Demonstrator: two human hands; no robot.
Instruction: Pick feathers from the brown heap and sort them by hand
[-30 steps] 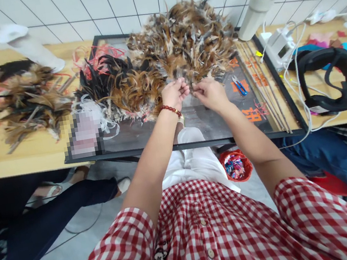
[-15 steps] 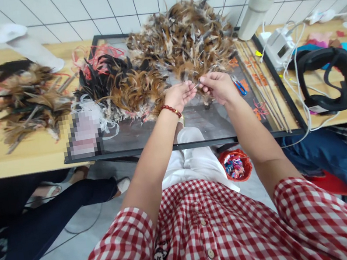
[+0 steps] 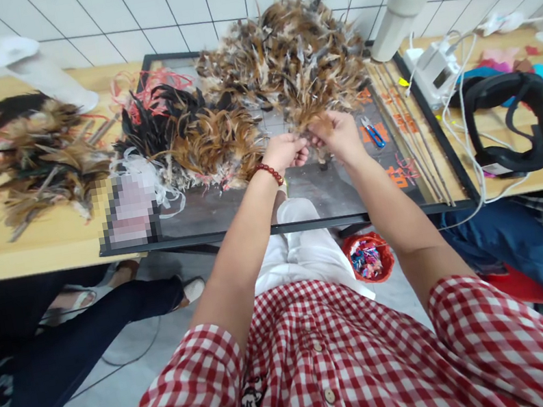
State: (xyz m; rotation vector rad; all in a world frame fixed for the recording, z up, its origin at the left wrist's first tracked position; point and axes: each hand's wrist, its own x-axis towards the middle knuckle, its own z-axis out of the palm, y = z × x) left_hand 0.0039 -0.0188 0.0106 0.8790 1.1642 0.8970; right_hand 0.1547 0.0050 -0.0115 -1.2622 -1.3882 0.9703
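Note:
My right hand (image 3: 341, 136) is closed in a pinch, with a brown feather (image 3: 319, 124) at its fingertips. Close beside it, my left hand (image 3: 288, 152) has its fingers curled and pinched together near the feather's lower end; what lies between them is too small to make out. Just beyond both hands rises a big heap of brown and cream feathers (image 3: 285, 55). To the left lies a pile of golden-brown feathers (image 3: 214, 140), with black feathers (image 3: 161, 121) behind it. Blue-handled thread snips (image 3: 373, 133) rest right of my right hand.
Thin sticks (image 3: 407, 125) lie along the right side of the black-framed board (image 3: 255, 232). Farther right are a white power adapter (image 3: 440, 74) with cables and a black head strap (image 3: 510, 122). A pale bottle (image 3: 401, 14) stands behind. Below hangs a red basket (image 3: 388, 260) of scraps.
My left hand's fingers have curled in from a more stretched pose. The right hand has turned slightly, and a brown feather now shows at its fingertips. More of the snips is visible.

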